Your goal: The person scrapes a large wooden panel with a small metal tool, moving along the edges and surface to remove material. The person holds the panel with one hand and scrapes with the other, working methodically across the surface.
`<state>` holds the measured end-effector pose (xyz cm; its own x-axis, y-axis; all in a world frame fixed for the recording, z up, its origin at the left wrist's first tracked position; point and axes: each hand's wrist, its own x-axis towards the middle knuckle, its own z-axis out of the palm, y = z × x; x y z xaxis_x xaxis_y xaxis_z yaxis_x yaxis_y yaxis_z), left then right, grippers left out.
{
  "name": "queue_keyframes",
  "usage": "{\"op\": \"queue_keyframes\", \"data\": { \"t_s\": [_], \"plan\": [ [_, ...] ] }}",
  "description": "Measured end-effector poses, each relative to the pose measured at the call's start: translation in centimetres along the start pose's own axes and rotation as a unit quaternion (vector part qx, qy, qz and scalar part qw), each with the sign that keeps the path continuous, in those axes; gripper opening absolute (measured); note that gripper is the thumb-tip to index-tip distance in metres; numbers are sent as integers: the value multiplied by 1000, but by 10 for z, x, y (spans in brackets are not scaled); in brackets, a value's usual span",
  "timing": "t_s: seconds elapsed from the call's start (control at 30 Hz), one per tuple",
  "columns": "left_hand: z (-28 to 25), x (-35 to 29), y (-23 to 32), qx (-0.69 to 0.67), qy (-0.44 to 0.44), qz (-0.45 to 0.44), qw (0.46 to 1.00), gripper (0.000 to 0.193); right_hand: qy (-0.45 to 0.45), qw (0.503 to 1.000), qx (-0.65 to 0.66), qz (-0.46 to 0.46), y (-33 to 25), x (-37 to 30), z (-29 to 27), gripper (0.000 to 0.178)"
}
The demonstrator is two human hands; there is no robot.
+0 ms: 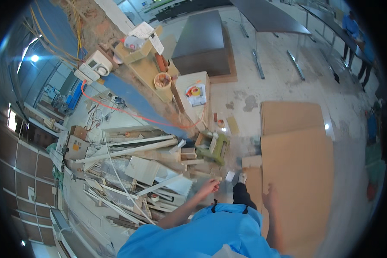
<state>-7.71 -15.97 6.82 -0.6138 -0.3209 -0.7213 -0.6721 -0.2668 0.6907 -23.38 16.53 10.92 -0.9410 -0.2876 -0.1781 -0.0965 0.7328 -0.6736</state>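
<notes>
My left hand [210, 187] hangs in front of me on the left, its fingers curled closed. Whether anything sits inside the fingers is hidden. Closest to it are scrap wood strips [204, 174] and a small white piece [230, 176] on the floor. On the right, my right hand [270, 198] hangs low over the left edge of a large brown cardboard sheet [297, 172]. Its fingers are blurred, and I cannot tell whether they touch the sheet. A shoe [242, 178] shows between my hands, beside a narrower cardboard piece [253, 182].
Scrap boards [146, 170] are heaped on the left. A green stool-like object [219, 149] stands ahead. Beyond are a white box [193, 88], a large dark-topped block [202, 41] and a long dark table [271, 17]. An orange cable [129, 112] crosses leftward. Other people [350, 28] stand far right.
</notes>
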Motion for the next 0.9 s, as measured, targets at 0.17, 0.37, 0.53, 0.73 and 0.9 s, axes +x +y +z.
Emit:
{"op": "queue_keyframes", "data": {
  "t_s": [0.17, 0.37, 0.53, 0.73, 0.9],
  "plan": [
    [-15, 57, 117, 54, 11, 46, 997, 34, -128, 990, -39, 36, -16, 130, 2, 30],
    [-45, 144, 155, -11, 72, 87, 994, 28, -103, 993, 19, -55, -76, 233, 7, 31],
    [-73, 191, 86, -176, -15, -64, 982, 31, -164, 982, 28, -87, -100, 272, 12, 32],
    [-65, 300, 128, -72, 10, -240, 968, 31, -188, 979, 71, 37, -102, 354, 25, 30],
    [-75, 405, 238, -55, 24, -176, 983, 33, -146, 981, 128, 5, -113, 516, 62, 30]
  ]
}}
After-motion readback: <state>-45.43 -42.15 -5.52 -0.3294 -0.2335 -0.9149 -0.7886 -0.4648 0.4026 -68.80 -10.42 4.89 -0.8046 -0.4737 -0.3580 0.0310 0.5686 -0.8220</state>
